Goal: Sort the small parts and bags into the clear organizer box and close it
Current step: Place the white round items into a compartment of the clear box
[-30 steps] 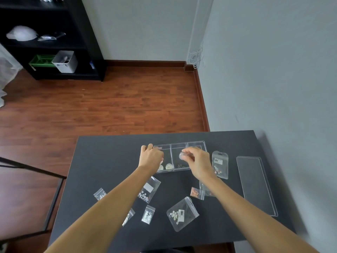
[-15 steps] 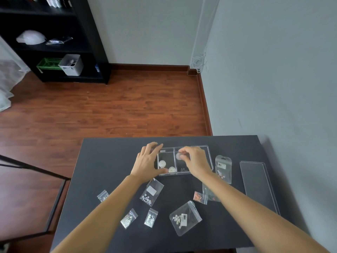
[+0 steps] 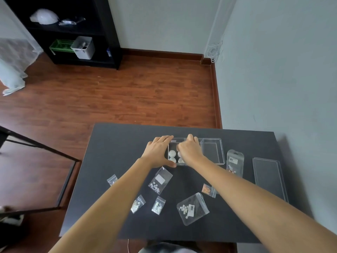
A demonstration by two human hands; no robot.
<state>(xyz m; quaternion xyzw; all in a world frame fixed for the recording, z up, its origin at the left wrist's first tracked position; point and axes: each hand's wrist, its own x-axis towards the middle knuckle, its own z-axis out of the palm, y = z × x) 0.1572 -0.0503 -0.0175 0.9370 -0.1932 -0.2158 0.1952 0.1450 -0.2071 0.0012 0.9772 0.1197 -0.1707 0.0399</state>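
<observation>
Your right hand (image 3: 189,151) reaches down into the left compartment of the clear organizer box (image 3: 212,151), its fingers curled so that you cannot tell what its grip holds. Your left hand (image 3: 157,152) braces the box's left end with a spread grip, thumb at the near corner. Round silver parts (image 3: 172,153) lie in that compartment; small bags (image 3: 160,180) and the lid (image 3: 269,178) lie on the counter (image 3: 116,152).

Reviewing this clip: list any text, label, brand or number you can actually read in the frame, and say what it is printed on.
No text in this frame can be read.
White label on the bag below the left hand: looks blank or too blurred to read.
Printed label on the large zip bag: dark marks, too small to read.
Label on the hang-hole pouch: too small to read.
Clear organizer box and loose lid: no markings visible.
</observation>
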